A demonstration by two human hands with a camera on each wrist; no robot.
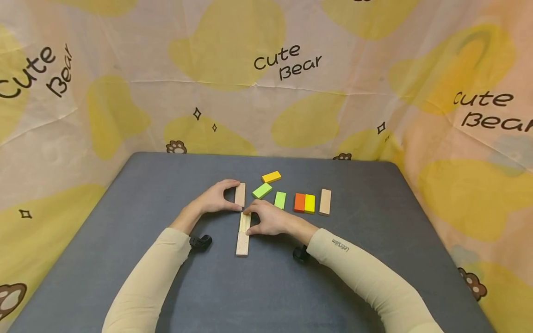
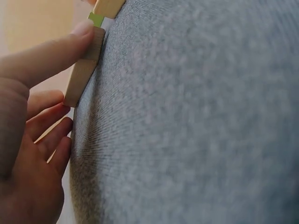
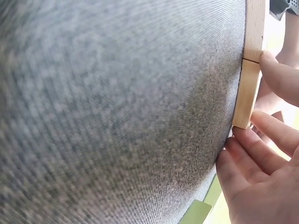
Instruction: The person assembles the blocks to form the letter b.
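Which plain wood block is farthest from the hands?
The plain block right of the bright yellow block; the others lie left of all coloured blocks.

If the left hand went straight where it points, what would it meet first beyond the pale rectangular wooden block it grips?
Probably the right hand, just past the thumb of the left hand, though depth is unclear. The left forefinger points toward the angled lime-green rectangular block.

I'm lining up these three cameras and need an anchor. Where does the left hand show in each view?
Head: the left hand is left of centre, the far wooden block between thumb and fingers.
Left wrist: large, along the left edge.
Right wrist: near the right edge, partly hidden behind the right hand.
Shared landmark: the grey tabletop, in all three views.
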